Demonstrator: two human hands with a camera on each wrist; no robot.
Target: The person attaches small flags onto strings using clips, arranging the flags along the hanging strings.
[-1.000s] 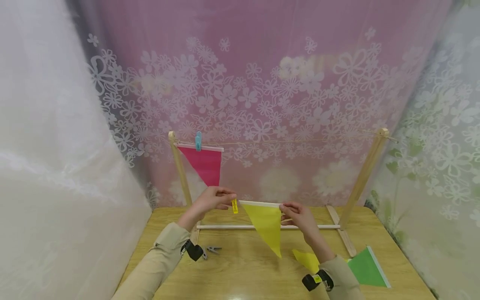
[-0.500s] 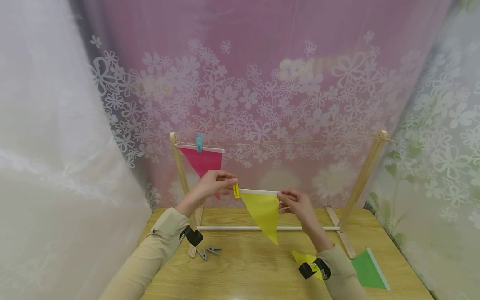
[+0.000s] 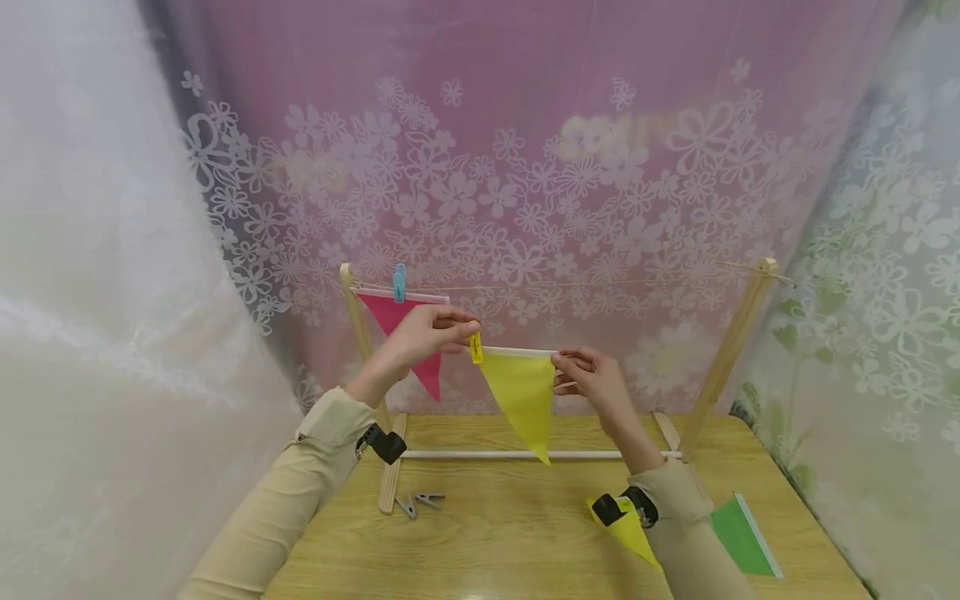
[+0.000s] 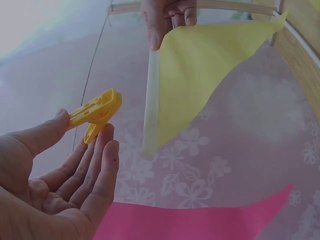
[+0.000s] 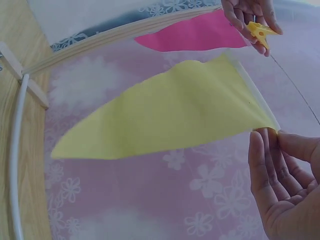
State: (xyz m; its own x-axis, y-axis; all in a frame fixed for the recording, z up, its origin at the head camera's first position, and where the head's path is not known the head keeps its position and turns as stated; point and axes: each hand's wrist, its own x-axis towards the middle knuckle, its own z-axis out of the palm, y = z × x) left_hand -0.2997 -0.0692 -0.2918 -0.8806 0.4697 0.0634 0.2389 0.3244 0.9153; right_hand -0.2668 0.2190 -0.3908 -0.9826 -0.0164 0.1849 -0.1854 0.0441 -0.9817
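My left hand [image 3: 429, 335] pinches a yellow clothespin [image 4: 96, 111] by its handles, between thumb and fingers. A yellow triangular pennant [image 3: 521, 396] with a white top strip hangs from my right hand [image 3: 594, 379], which pinches the strip's right corner. In the left wrist view a gap shows between clothespin and pennant. Behind the left hand, a pink pennant [image 3: 432, 377] hangs from the string [image 3: 600, 283], fixed by a light blue clothespin [image 3: 400, 283]. The yellow pennant is below the string, in front of it.
The string runs between two wooden posts [image 3: 729, 354] joined low down by a white rod [image 3: 465, 455]. On the wooden table [image 3: 487, 542] lie grey clothespins [image 3: 417, 503], another yellow pennant [image 3: 628, 533] partly under the right wrist, and a green pennant [image 3: 746, 537]. A flowered curtain [image 3: 517, 167] hangs behind.
Both hands have risen toward the string, carrying the yellow clothespin and the yellow pennant up. The left hand now covers part of the pink pennant.
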